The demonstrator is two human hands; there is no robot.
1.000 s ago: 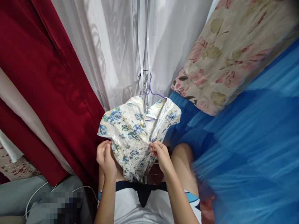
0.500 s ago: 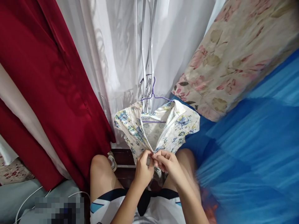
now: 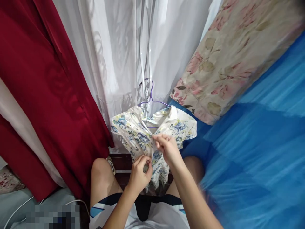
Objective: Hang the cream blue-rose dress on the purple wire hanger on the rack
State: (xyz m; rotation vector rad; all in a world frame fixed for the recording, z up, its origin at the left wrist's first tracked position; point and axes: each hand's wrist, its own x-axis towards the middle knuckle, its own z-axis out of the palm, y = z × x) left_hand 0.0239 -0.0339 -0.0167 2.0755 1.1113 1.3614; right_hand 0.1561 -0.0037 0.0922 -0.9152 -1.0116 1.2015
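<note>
A white sleeveless-looking garment, a dress or blouse with blue and yellow flowers, hangs on a purple hanger in front of me. A zipper runs down its middle; the neckline above my right hand stays parted in a V. My right hand pinches at the top of the closed stretch, its fingertips covering the zipper pull. Lower down, my left hand is closed on the garment's fabric beside the zipper line. Below the hands the cloth falls in folds between my knees.
White curtains and hanging white straps are behind the garment. A red curtain drapes on the left. To the right hang a pink-flowered cloth and blue tulle-like fabric. White cables lie at lower left.
My right hand has moved up along the zipper, and the two front edges have come together beneath it. The left hand has stayed low, shifting slightly left and down.
</note>
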